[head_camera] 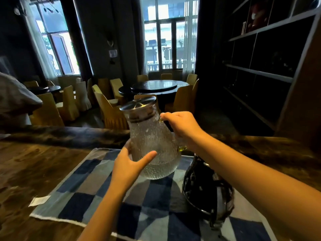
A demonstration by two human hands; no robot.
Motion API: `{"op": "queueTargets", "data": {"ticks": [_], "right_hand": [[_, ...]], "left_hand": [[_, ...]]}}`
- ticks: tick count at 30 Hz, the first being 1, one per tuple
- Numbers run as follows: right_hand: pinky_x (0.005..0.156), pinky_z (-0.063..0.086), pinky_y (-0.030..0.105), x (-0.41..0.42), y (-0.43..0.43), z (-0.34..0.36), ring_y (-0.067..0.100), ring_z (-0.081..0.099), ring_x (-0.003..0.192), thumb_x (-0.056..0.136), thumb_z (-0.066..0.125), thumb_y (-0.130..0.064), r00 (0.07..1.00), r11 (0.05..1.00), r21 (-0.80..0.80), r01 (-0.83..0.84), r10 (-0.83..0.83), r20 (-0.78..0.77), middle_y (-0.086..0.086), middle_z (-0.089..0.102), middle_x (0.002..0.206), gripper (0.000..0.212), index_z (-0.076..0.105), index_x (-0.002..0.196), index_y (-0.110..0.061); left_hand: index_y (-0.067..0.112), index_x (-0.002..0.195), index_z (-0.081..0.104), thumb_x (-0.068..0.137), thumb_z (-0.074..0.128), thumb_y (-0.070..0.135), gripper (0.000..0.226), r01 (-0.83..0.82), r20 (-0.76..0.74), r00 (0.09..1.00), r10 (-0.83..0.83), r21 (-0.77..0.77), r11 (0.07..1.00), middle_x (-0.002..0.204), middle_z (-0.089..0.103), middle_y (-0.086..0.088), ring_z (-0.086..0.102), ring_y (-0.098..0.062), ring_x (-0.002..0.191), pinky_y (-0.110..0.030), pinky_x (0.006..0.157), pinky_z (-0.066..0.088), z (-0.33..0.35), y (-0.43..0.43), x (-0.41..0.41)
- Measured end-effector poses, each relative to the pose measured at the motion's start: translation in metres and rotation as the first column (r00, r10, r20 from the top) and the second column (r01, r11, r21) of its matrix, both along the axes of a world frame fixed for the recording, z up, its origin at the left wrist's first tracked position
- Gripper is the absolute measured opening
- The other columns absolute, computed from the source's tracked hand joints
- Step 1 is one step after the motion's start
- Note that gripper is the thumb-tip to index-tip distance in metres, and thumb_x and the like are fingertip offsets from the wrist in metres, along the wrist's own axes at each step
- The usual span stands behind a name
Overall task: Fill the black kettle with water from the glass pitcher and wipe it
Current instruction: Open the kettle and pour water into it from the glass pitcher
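The textured glass pitcher [152, 141] with a steel lid is lifted above the checked blue cloth [97, 193], a little water in its bottom. My right hand [182, 126] grips its handle on the right side. My left hand [128, 164] cups the lower left of the body, thumb stretched across the glass. The black kettle [205, 186] stands on the cloth to the lower right of the pitcher, partly hidden under my right forearm.
The cloth lies on a dark wooden counter [34, 164]; a small white slip of paper [39, 200] sits at its left edge. Beyond the counter are round tables [156, 86] with yellow-covered chairs. Dark shelving [260, 66] rises on the right.
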State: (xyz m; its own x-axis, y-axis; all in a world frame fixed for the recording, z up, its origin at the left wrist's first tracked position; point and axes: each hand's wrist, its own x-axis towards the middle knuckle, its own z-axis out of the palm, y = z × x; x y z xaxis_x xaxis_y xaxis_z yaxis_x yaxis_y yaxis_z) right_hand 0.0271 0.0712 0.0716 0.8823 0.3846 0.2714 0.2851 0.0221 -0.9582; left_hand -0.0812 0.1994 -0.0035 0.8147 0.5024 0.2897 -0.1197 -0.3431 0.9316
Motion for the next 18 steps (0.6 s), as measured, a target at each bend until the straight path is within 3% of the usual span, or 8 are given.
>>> {"op": "queueTargets", "data": {"ticks": [3, 7, 12, 16, 18], "right_hand": [[0.037, 0.023, 0.017, 0.004, -0.020, 0.036, 0.006, 0.023, 0.034, 0.084, 0.067, -0.024, 1.000, 0.999, 0.036, -0.026, 0.025, 0.007, -0.005, 0.029, 0.040, 0.046, 0.039, 0.049, -0.019], [0.032, 0.023, 0.012, 0.014, -0.057, 0.074, 0.004, 0.026, 0.028, 0.083, 0.069, -0.024, 0.998, 0.997, 0.076, -0.025, 0.021, 0.062, -0.008, 0.031, 0.034, 0.045, 0.040, 0.050, -0.017], [0.034, 0.020, 0.017, 0.031, -0.083, 0.090, 0.008, 0.019, 0.034, 0.081, 0.073, -0.025, 0.987, 0.997, 0.067, 0.027, -0.038, 0.154, 0.000, 0.024, 0.047, 0.050, 0.033, 0.050, -0.019], [0.036, 0.026, 0.013, 0.050, -0.121, 0.091, 0.006, 0.025, 0.037, 0.082, 0.073, -0.028, 0.966, 0.993, 0.045, 0.109, -0.117, 0.231, -0.001, 0.028, 0.047, 0.046, 0.038, 0.052, -0.019], [0.036, 0.026, 0.013, 0.058, -0.140, 0.088, 0.007, 0.027, 0.040, 0.081, 0.073, -0.028, 0.953, 0.989, 0.021, 0.143, -0.144, 0.266, 0.001, 0.030, 0.051, 0.046, 0.039, 0.052, -0.018]], "left_hand": [[0.020, 0.135, 0.047, 0.058, 0.073, 0.048, 0.086, 0.020, 0.068, 0.997, -0.021, 0.020, 1.000, 0.118, 0.057, 0.008, 0.056, -0.010, 0.108, -0.015, 0.079, 0.044, 0.037, -0.012, 0.002], [0.021, 0.132, 0.049, 0.055, 0.081, 0.049, 0.088, 0.116, 0.093, 0.989, -0.114, -0.018, 0.993, 0.118, 0.062, 0.004, 0.061, -0.014, 0.111, -0.030, 0.089, 0.050, 0.071, -0.039, 0.015], [0.020, 0.127, 0.055, 0.049, 0.073, 0.055, 0.088, 0.140, 0.139, 0.981, -0.136, -0.021, 0.990, 0.115, 0.066, 0.007, 0.064, -0.008, 0.106, -0.029, 0.091, 0.051, 0.084, -0.069, 0.028], [0.014, 0.120, 0.058, 0.066, 0.072, 0.039, 0.062, 0.212, 0.111, 0.972, -0.208, -0.024, 0.977, 0.111, 0.069, 0.000, 0.067, -0.011, 0.100, -0.031, 0.088, 0.055, 0.088, -0.108, 0.053], [0.014, 0.118, 0.058, 0.065, 0.073, 0.042, 0.062, 0.238, 0.087, 0.968, -0.234, -0.044, 0.970, 0.113, 0.070, -0.004, 0.068, -0.013, 0.098, -0.035, 0.089, 0.055, 0.083, -0.128, 0.065]]}}
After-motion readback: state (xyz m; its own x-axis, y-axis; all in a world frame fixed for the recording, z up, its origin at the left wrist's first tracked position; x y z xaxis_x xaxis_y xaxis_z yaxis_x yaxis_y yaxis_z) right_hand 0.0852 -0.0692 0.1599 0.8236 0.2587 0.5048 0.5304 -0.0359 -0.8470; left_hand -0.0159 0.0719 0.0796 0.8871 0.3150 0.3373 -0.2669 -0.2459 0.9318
